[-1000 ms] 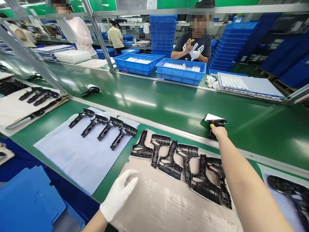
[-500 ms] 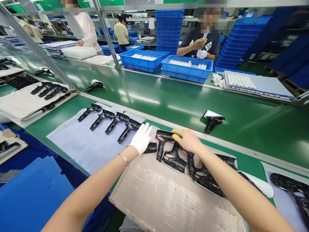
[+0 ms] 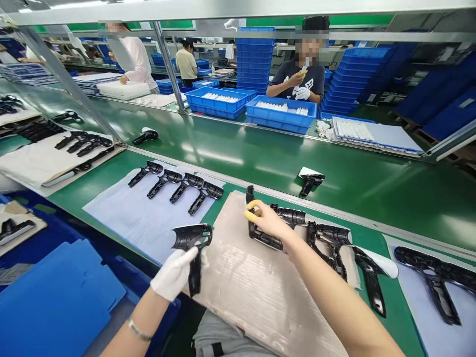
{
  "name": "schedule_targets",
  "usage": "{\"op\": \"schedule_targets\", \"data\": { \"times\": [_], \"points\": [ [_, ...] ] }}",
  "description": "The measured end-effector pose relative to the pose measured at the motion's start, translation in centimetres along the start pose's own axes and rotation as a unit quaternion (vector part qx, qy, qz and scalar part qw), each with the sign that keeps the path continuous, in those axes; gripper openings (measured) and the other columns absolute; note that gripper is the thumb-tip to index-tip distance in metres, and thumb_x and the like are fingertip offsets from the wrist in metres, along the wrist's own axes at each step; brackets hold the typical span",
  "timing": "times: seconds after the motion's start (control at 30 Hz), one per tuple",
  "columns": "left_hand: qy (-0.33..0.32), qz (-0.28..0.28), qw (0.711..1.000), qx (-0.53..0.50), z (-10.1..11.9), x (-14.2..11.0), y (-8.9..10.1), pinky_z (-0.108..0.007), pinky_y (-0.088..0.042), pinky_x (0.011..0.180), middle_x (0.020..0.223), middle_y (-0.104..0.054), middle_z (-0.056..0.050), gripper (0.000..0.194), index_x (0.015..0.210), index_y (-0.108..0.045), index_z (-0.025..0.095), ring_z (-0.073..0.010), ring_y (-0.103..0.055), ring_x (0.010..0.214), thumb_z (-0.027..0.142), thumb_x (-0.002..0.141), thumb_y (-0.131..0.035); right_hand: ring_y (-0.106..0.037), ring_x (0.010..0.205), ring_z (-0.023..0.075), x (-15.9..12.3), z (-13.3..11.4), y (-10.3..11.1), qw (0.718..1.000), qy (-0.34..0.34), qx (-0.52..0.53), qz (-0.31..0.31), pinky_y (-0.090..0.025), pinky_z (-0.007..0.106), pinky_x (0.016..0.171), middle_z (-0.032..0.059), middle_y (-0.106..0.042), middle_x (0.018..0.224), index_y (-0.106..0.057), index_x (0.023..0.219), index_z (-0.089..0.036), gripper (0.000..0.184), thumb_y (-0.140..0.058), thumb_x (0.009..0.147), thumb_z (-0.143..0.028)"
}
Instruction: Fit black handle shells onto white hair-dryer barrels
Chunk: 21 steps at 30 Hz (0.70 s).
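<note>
Black pistol-grip plastic housing (image 3: 192,237) sits in the white-gloved left hand (image 3: 174,274), its fingers wrapped firmly round the grip, just above the edge of a beige sheet (image 3: 260,297). The right hand (image 3: 270,221), a yellow finger cot (image 3: 252,210) on one fingertip, curls narrowly around a second housing (image 3: 260,240) lying on that sheet, beside more housings (image 3: 327,243) on the green counter (image 3: 372,208).

The glove (image 3: 174,273) on the left hand (image 3: 174,273) is soft white cloth, and the housing (image 3: 193,237) in it is glossy black plastic. Under the right hand (image 3: 269,223), the sheet (image 3: 260,297) is rough, pale corrugated card. Beyond the left hand, the foam pad (image 3: 130,223) looks matt, and the conveyor belt (image 3: 372,198) past both hands is smooth, glossy green.
</note>
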<state>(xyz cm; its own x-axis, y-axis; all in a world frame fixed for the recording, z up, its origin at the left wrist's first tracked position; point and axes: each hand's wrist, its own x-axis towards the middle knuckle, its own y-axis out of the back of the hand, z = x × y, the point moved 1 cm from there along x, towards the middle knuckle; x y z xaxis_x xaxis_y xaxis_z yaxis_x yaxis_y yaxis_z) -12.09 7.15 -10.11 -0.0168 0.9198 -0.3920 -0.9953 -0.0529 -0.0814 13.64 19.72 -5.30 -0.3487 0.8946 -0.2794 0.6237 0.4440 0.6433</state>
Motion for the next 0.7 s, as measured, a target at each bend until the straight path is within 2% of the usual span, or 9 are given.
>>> {"op": "schedule_targets", "data": {
  "times": [0.07,0.13,0.2,0.23,0.33,0.47,0.53,0.63,0.7],
  "points": [
    [0.03,-0.037,0.997,-0.061,-0.4,-1.7,-1.4,-0.029,-0.053,0.061,0.07,-0.064,-0.004,0.047,0.086,-0.06,0.012,-0.016,-0.064,0.062,0.05,0.066,-0.081,-0.068,0.085,0.0195,-4.1,0.7,0.6,0.995,0.022,0.084,-0.038,-0.055,0.033,0.073,0.0029,-0.068,0.093,-0.049,0.117,-0.02,0.03,-0.059,0.091,-0.03],
    [0.048,-0.063,0.992,-0.101,-0.5,-3.0,-2.9,-0.022,-0.044,0.051,0.064,-0.061,0.0,0.044,0.091,-0.06,0.014,-0.0106,-0.056,0.052,0.042,0.068,-0.083,-0.067,0.084,0.0191,-8.9,2.1,0.4,0.987,0.031,0.136,-0.078,-0.054,0.03,0.069,0.0025,-0.068,0.094,-0.049,0.101,-0.022,0.028,-0.062,0.076,-0.022],
    [0.053,-0.083,0.987,-0.127,-0.5,-3.8,-4.3,-0.018,-0.033,0.044,0.059,-0.058,0.003,0.041,0.097,-0.058,0.017,-0.0066,-0.046,0.045,0.04,0.072,-0.081,-0.065,0.084,0.0193,-13.5,4.0,-0.6,0.985,0.016,0.15,-0.082,-0.055,0.031,0.071,0.0019,-0.065,0.094,-0.05,0.092,-0.023,0.028,-0.054,0.065,-0.017],
    [0.051,-0.094,0.985,-0.135,-0.6,-4.1,-5.0,-0.018,-0.029,0.042,0.056,-0.056,0.004,0.04,0.098,-0.057,0.017,-0.0057,-0.042,0.043,0.041,0.075,-0.079,-0.065,0.08,0.0201,-15.6,5.2,-1.3,0.987,-0.003,0.144,-0.073,-0.055,0.033,0.069,0.002,-0.064,0.09,-0.051,0.091,-0.024,0.027,-0.05,0.065,-0.018],
    [0.037,-0.132,0.979,-0.153,-0.8,-4.8,-6.4,-0.019,-0.025,0.042,0.053,-0.055,0.003,0.039,0.091,-0.058,0.016,-0.006,-0.039,0.043,0.049,0.079,-0.074,-0.067,0.094,0.0287,-20.2,8.6,-4.0,0.992,-0.08,0.096,-0.003,-0.052,0.047,0.087,0.0079,-0.069,0.096,-0.053,0.095,-0.024,0.024,-0.052,0.071,-0.022],
    [0.01,-0.151,0.975,-0.162,-0.9,-5.5,-7.6,-0.023,-0.037,0.048,0.07,-0.065,-0.005,0.038,0.091,-0.063,0.016,-0.0121,-0.054,0.054,0.051,0.079,-0.073,-0.067,0.094,0.049,-22.2,11.2,-7.1,0.979,-0.171,0.037,0.105,-0.046,0.068,0.084,0.0255,-0.071,0.101,-0.056,0.106,-0.018,0.037,-0.057,0.077,-0.041],
    [-0.017,-0.141,0.978,-0.156,-0.7,-5.8,-8.1,-0.029,-0.048,0.059,0.083,-0.07,-0.007,0.038,0.096,-0.066,0.018,-0.018,-0.063,0.067,0.047,0.074,-0.078,-0.065,0.101,0.0534,-22.2,11.3,-7.8,0.973,-0.174,0.041,0.145,-0.043,0.073,0.087,0.0304,-0.07,0.108,-0.059,0.109,-0.015,0.041,-0.056,0.08,-0.045],
    [-0.06,-0.122,0.982,-0.13,-0.1,-6.6,-8.9,-0.035,-0.052,0.071,0.084,-0.071,-0.006,0.037,0.094,-0.067,0.021,-0.0221,-0.065,0.074,0.036,0.066,-0.086,-0.064,0.115,0.0402,-22.2,9.8,-7.5,0.975,-0.107,0.108,0.16,-0.049,0.058,0.099,0.0205,-0.069,0.121,-0.06,0.119,-0.02,0.047,-0.049,0.087,-0.052],
    [-0.082,-0.117,0.983,-0.111,0.4,-7.3,-9.6,-0.035,-0.052,0.07,0.081,-0.07,-0.004,0.03,0.088,-0.066,0.021,-0.0212,-0.064,0.072,0.031,0.068,-0.085,-0.068,0.111,0.0327,-22.5,7.8,-6.7,0.971,-0.044,0.164,0.166,-0.055,0.047,0.096,0.0144,-0.071,0.12,-0.06,0.124,-0.023,0.049,-0.046,0.091,-0.057]
  ]
}}
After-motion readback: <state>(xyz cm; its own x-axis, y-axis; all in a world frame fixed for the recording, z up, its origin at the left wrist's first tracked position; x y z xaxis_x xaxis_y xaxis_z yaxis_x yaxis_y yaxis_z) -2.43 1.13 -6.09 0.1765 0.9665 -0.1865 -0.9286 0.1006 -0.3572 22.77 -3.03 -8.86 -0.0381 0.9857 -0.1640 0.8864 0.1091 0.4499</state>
